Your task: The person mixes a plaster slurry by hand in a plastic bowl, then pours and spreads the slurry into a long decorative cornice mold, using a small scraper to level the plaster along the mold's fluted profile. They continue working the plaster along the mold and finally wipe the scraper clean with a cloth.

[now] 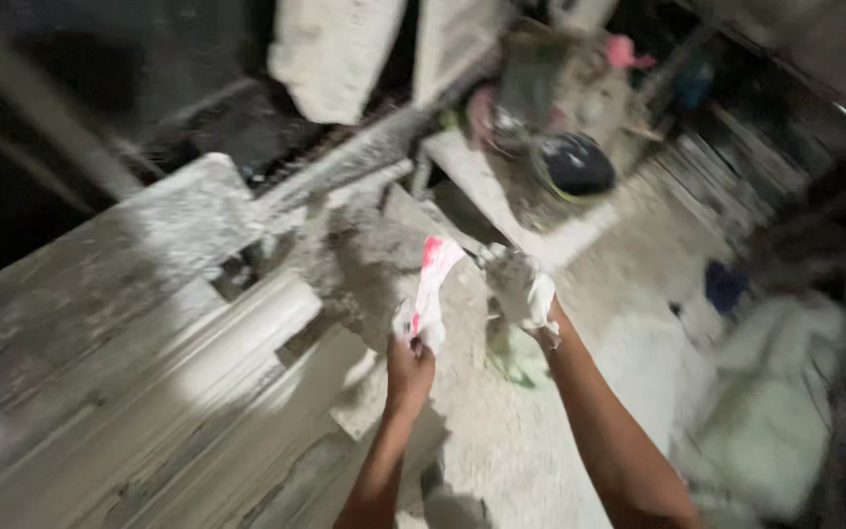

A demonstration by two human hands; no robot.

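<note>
My left hand (409, 364) is raised and grips the lower end of a white and red glove or cloth (430, 287), which hangs upward from my fingers. My right hand (524, 293) wears a dirty white glove caked with grey mortar, and its fingers are curled close to the top of the cloth. Whether it holds anything I cannot tell; the picture is blurred. Both forearms are bare and reach up from the bottom middle.
Grey dusty planks (139, 323) lie stacked at the left. A black round bucket (576, 164) stands at the upper right beside a mortar-covered board (482, 186). Pale sacks (785, 392) lie at the right. The floor (531, 441) is covered in cement dust.
</note>
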